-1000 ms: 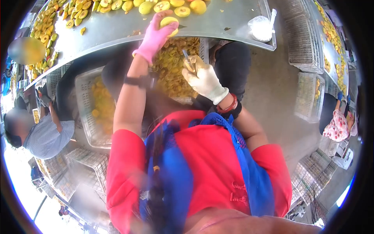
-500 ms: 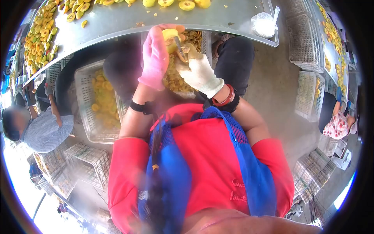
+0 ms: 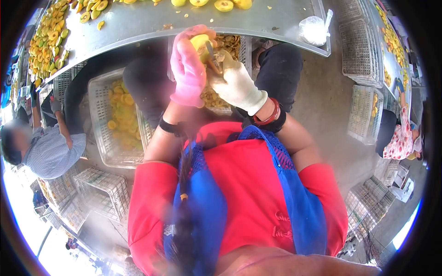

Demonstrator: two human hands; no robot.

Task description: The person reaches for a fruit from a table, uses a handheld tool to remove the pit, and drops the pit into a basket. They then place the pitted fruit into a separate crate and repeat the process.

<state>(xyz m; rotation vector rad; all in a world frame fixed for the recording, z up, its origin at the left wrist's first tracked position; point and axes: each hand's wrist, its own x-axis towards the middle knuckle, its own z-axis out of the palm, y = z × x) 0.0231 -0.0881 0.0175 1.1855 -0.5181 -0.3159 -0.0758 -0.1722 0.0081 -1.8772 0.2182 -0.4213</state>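
My left hand (image 3: 188, 69), in a pink glove, grips a yellow-green fruit (image 3: 200, 43) just below the edge of the metal table (image 3: 138, 25). My right hand (image 3: 235, 83), in a white glove, holds a small knife (image 3: 212, 53) whose blade rests against the fruit. Both hands are over a white crate of fruit pieces (image 3: 225, 43) under the table.
More cut yellow fruit (image 3: 48, 39) lies along the table. A white crate of yellow fruit (image 3: 117, 117) stands at the left, empty crates (image 3: 101, 184) below it. A plastic bag (image 3: 313, 30) sits on the table corner. Other people work at left (image 3: 46, 149) and right (image 3: 400, 138).
My left hand took a fruit from the table and drew it down toward me. My right hand came up with the knife to meet it.
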